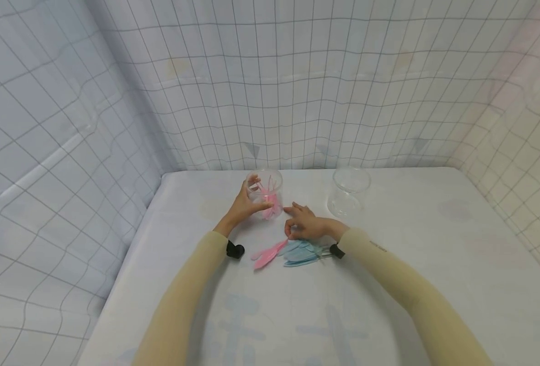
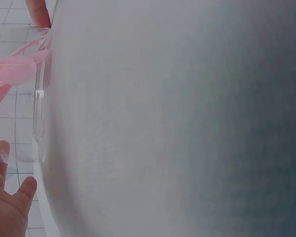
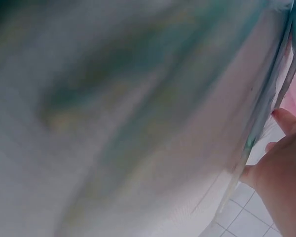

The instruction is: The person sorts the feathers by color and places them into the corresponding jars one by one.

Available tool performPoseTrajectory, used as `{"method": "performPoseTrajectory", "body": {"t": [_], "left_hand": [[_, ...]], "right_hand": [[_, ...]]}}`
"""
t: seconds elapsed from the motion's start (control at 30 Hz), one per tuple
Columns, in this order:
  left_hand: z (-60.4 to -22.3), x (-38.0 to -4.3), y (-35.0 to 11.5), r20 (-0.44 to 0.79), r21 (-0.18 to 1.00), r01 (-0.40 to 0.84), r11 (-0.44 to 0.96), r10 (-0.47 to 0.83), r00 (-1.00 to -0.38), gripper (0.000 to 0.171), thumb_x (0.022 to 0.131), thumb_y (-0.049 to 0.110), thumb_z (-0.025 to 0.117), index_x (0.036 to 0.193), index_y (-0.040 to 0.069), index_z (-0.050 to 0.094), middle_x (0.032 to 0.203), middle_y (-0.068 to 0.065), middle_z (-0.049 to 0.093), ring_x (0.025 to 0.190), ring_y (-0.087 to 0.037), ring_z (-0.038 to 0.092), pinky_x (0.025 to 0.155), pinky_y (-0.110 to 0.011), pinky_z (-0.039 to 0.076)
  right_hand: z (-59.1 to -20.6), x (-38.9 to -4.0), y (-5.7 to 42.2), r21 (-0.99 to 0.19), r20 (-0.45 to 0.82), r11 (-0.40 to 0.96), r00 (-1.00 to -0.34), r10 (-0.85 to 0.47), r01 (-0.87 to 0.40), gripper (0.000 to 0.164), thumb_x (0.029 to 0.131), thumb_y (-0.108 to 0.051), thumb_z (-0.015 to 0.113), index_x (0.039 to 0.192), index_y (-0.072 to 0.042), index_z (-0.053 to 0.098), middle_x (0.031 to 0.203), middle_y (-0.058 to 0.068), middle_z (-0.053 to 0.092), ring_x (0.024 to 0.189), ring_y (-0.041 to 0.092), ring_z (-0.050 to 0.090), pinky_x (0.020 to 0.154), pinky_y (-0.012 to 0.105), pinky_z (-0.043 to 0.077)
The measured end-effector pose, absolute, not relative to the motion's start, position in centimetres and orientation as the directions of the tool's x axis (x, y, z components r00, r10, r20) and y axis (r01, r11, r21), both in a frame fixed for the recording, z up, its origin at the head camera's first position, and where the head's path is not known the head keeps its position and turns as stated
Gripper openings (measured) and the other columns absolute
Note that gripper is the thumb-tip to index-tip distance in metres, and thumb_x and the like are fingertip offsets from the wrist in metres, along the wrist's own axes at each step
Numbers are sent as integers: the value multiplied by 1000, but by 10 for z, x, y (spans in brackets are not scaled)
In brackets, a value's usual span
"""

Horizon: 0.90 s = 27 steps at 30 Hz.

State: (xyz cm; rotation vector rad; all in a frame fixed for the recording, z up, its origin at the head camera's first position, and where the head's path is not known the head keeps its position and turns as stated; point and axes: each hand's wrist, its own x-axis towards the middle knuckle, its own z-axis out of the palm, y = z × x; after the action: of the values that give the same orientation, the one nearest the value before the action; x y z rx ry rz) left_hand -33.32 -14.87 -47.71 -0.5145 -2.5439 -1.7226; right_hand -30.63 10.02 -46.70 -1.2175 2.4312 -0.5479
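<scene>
My left hand grips a clear round jar around its side, thumb in front and fingers behind. Inside stand several pink plastic spoons, thin handles up; a pink oval bowl shows through the wall in the left wrist view. My right hand is just right of the jar. Its thumb and index finger meet in a ring and pinch the narrow end of a pink spoon, whose wide end points toward me on the table. Pale blue spoons lie heaped under that hand, large and blurred in the right wrist view.
A second clear jar stands on the right, beyond the right hand. The white-covered table ends at the back against a grid-patterned white curtain, which hangs along both sides too.
</scene>
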Motion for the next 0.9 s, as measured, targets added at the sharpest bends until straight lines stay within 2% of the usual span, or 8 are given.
{"method": "performPoseTrajectory", "body": {"t": [0.13, 0.3, 0.53, 0.67, 0.77, 0.9], "left_hand": [[-478, -329, -147, 210, 897, 286, 337, 246, -946, 96, 71, 36, 79, 143, 22, 17, 146, -2, 29, 133, -25, 29, 105, -53, 25], [-474, -322, -145, 187, 903, 264, 340, 244, -952, 94, 73, 32, 79, 143, 23, 17, 146, -1, 28, 133, -26, 28, 106, -52, 25], [-447, -300, -138, 191, 908, 275, 316, 272, -943, 91, 77, 18, 76, 144, 10, 14, 147, -15, 25, 133, -37, 25, 103, -59, 23], [-444, -294, -136, 189, 906, 274, 324, 269, -944, 89, 77, 16, 75, 143, 11, 15, 147, -16, 25, 133, -37, 25, 104, -58, 22], [-446, -294, -135, 191, 906, 273, 324, 263, -946, 91, 76, 17, 76, 143, 9, 15, 147, -16, 25, 133, -37, 25, 104, -59, 21], [-459, -301, -136, 180, 908, 257, 332, 245, -953, 94, 75, 22, 77, 145, 12, 14, 148, -10, 26, 134, -33, 25, 106, -58, 20]], "right_hand": [[-468, -303, 102, -517, -131, 531, -551, -824, -671, 10, 92, -31, 56, 88, -22, 56, 151, 19, 15, 138, 45, -8, 106, 62, -3], [-468, -300, 105, -566, -98, 505, -555, -826, -652, 8, 93, -31, 55, 91, -22, 53, 152, 18, 14, 138, 44, -10, 106, 62, -5], [-467, -293, 108, -622, -50, 466, -562, -826, -629, 7, 95, -30, 52, 93, -23, 51, 152, 17, 13, 138, 41, -12, 105, 63, -3], [-467, -287, 107, -605, -55, 466, -551, -833, -645, 9, 96, -28, 50, 95, -18, 51, 152, 19, 13, 139, 40, -11, 106, 63, -4], [-468, -281, 106, -544, -89, 495, -540, -837, -677, 12, 97, -28, 47, 94, -17, 51, 151, 20, 13, 139, 41, -8, 105, 63, -6], [-467, -275, 105, -470, -131, 525, -532, -837, -710, 14, 98, -28, 46, 93, -17, 53, 151, 19, 15, 139, 40, -7, 106, 62, -6]]}}
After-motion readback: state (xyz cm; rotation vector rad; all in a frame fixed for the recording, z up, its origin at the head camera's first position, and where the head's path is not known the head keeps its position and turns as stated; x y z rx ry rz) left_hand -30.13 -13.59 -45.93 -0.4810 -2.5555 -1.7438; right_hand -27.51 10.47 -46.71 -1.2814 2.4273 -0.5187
